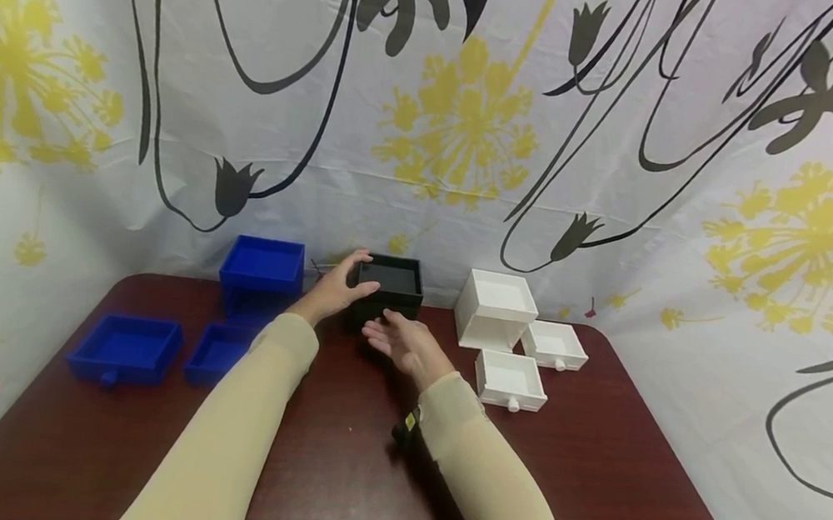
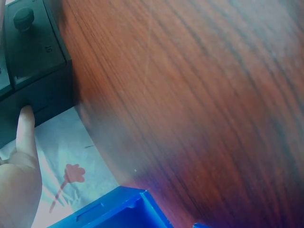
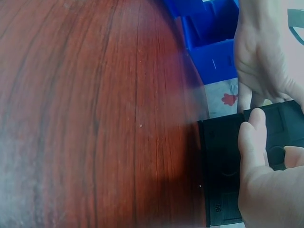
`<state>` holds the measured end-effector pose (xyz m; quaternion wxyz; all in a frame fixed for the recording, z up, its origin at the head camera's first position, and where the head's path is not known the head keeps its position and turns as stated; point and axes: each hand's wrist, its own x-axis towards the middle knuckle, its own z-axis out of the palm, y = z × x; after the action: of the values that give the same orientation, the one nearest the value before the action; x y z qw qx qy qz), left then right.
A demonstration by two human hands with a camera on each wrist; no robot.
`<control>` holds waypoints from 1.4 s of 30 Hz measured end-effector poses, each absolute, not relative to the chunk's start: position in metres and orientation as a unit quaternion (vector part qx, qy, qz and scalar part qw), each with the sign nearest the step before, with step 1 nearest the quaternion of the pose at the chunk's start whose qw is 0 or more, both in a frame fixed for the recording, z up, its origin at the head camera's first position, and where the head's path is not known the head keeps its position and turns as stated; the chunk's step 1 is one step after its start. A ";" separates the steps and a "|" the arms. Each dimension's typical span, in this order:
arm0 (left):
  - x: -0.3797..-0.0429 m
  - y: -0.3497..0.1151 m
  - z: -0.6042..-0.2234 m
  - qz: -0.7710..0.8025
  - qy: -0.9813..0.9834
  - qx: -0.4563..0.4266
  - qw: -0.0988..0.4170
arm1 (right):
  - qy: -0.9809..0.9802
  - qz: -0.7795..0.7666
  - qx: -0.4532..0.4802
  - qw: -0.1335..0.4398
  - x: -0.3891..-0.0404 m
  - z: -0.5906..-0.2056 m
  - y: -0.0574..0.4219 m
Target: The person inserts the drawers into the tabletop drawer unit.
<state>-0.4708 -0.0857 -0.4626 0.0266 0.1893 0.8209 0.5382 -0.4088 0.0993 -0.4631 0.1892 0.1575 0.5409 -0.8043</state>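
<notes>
A small black drawer cabinet stands at the table's back edge. Its front panels look flush in the left wrist view, where one black knob shows. My left hand is at the cabinet's left side, thumb toward the front and fingers toward the back; one straight finger touches the side wall. In front of the cabinet, my right hand has its fingers extended across the front face. The right wrist view has its thumb beside a round knob; whether they touch is unclear.
To the left stands a blue cabinet with an empty bay, two blue drawers out before it. A white cabinet is at right, with two white drawers beside it. Patterned cloth hangs behind the table.
</notes>
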 end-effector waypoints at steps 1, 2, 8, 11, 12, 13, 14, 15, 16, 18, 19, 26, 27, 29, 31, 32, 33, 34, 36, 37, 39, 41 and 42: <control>-0.469 -0.086 -0.462 0.540 0.820 0.190 0.025 | 0.539 -0.805 0.159 0.190 -0.409 -0.463 0.099; -0.468 -0.086 -0.461 0.541 0.819 0.189 0.025 | 0.537 -0.806 0.160 0.191 -0.410 -0.463 0.099; -0.464 -0.085 -0.459 0.536 0.823 0.186 0.022 | 0.535 -0.807 0.161 0.190 -0.412 -0.463 0.099; -0.464 -0.084 -0.458 0.532 0.825 0.188 0.020 | 0.535 -0.809 0.160 0.186 -0.413 -0.463 0.099; -0.465 -0.084 -0.459 0.531 0.826 0.188 0.020 | 0.534 -0.809 0.162 0.185 -0.413 -0.463 0.100; -0.465 -0.083 -0.458 0.530 0.826 0.189 0.021 | 0.534 -0.809 0.164 0.185 -0.414 -0.464 0.100; -0.466 -0.083 -0.459 0.531 0.826 0.188 0.023 | 0.533 -0.809 0.166 0.184 -0.414 -0.464 0.100; -0.467 -0.083 -0.459 0.531 0.826 0.187 0.024 | 0.533 -0.808 0.168 0.184 -0.414 -0.464 0.101; -0.467 -0.083 -0.459 0.531 0.826 0.186 0.026 | 0.534 -0.808 0.168 0.185 -0.414 -0.464 0.101; -0.468 -0.083 -0.460 0.532 0.826 0.185 0.028 | 0.538 -0.805 0.164 0.187 -0.413 -0.465 0.101; -0.468 -0.084 -0.461 0.533 0.825 0.185 0.028 | 0.541 -0.804 0.160 0.188 -0.412 -0.465 0.101; -0.468 -0.085 -0.461 0.537 0.823 0.184 0.029 | 0.583 -0.779 0.132 0.190 -0.406 -0.466 0.106; -0.468 -0.085 -0.460 0.537 0.822 0.185 0.028 | 0.587 -0.776 0.129 0.190 -0.406 -0.466 0.107; -0.467 -0.084 -0.456 0.536 0.823 0.185 0.027 | 0.592 -0.774 0.120 0.189 -0.405 -0.463 0.111; -0.467 -0.084 -0.452 0.536 0.824 0.185 0.026 | 0.595 -0.773 0.110 0.189 -0.404 -0.461 0.115; -0.466 -0.083 -0.450 0.535 0.824 0.185 0.026 | 0.599 -0.772 0.109 0.183 -0.404 -0.459 0.118; -0.466 -0.083 -0.449 0.535 0.824 0.185 0.028 | 0.606 -0.768 0.107 0.177 -0.403 -0.456 0.121; -0.467 -0.083 -0.448 0.533 0.825 0.184 0.027 | 0.612 -0.765 0.107 0.168 -0.401 -0.453 0.124; -0.467 -0.083 -0.448 0.530 0.827 0.186 0.026 | 0.627 -0.758 0.103 0.146 -0.397 -0.446 0.132; -0.467 -0.083 -0.449 0.528 0.828 0.184 0.027 | 0.633 -0.756 0.099 0.133 -0.395 -0.442 0.138; -0.468 -0.083 -0.453 0.524 0.831 0.182 0.029 | 0.641 -0.754 0.081 0.117 -0.390 -0.432 0.151; -0.467 -0.084 -0.456 0.523 0.832 0.183 0.032 | 0.643 -0.756 0.053 0.110 -0.385 -0.421 0.170; -0.467 -0.084 -0.457 0.523 0.832 0.183 0.036 | 0.641 -0.758 0.039 0.109 -0.383 -0.415 0.181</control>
<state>-0.4672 -0.0837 -0.4572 0.0357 0.1833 0.8317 0.5229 -0.3828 0.1806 -0.4146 0.1093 0.0391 0.6413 -0.7584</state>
